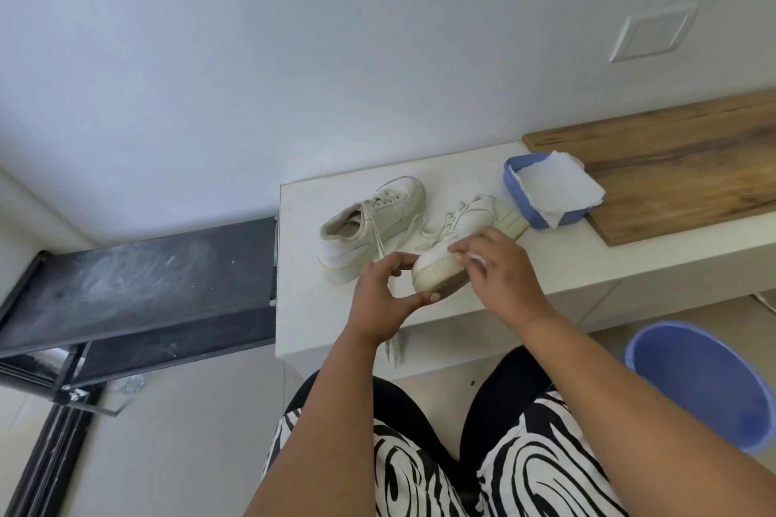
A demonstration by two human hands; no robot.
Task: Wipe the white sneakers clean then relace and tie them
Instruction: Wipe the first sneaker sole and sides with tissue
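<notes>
Left hand point(380, 298) pinching tipped sneaker point(453, 252) heel, right hand point(499, 269) pressing wipe point(476, 259); light, stiff-soled, best gripped at heel.

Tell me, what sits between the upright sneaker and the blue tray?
In the head view, the other sneaker lies between the upright sneaker and the tray, tilted on its side and held by both hands.

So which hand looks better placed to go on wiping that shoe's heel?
The right hand, probably: it already holds a white wipe against the tilted sneaker by its heel. The left hand is busy pinching the heel's sole edge to steady it.
</notes>
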